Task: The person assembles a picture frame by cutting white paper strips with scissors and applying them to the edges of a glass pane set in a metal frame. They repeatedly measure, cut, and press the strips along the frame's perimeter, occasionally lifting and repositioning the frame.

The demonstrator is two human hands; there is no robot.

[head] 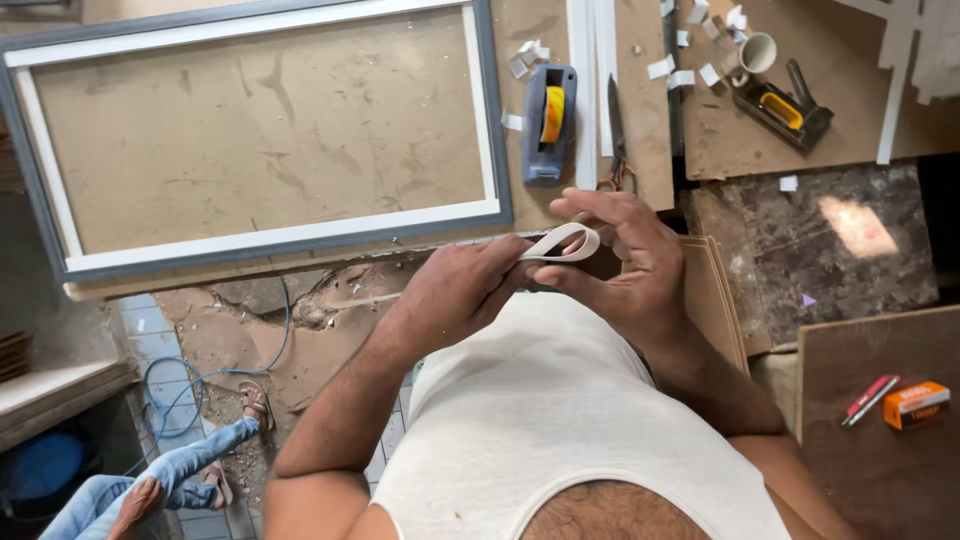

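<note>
- Left hand (455, 290) pinches one end of a pale strip (560, 243); grip closed on it between thumb and fingers.
- Right hand (625, 255) holds the other end, fingers curled about the loop; grip closed on the same strip.
- The strip sits bent into a loop in front of the chest, just off the desk (640, 120) edge.
- Judged light, thin and flexible; likely to crease if bent hard. Best held at the ends, as here.
- Desk: dusty brown board carrying a grey frame (260, 130), tape dispenser (549, 125), scissors (617, 140), staple gun (785, 110) and white offcuts.
- Floor broken and littered; another person's legs (170, 470) at lower left.
</note>
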